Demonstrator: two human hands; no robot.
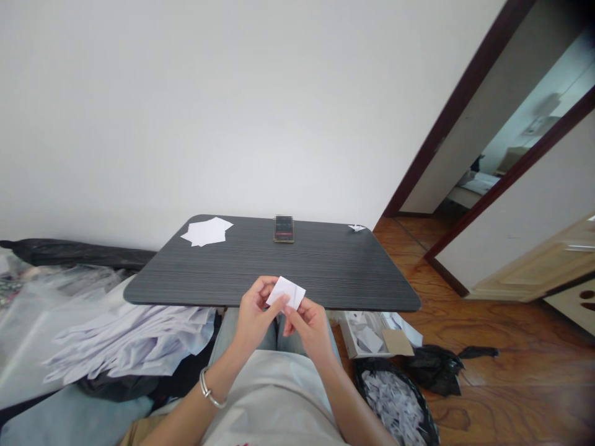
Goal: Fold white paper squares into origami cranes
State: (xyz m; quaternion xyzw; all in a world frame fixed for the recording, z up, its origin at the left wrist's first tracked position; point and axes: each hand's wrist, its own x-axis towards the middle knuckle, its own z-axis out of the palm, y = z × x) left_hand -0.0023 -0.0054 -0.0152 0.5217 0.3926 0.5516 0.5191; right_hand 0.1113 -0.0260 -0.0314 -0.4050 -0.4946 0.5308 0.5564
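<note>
A small folded piece of white paper is held between both hands just over the near edge of the dark wood-grain table. My left hand, with a metal bracelet on the wrist, pinches its left side. The fingers of my right hand grip its lower right edge. Both hands are closed on the paper, above my lap.
A stack of white paper squares lies at the table's far left, a small dark device stands at the far middle, a folded paper figure at the far right. A cardboard box and a black bag of paper scraps sit on the floor right; white bags lie left.
</note>
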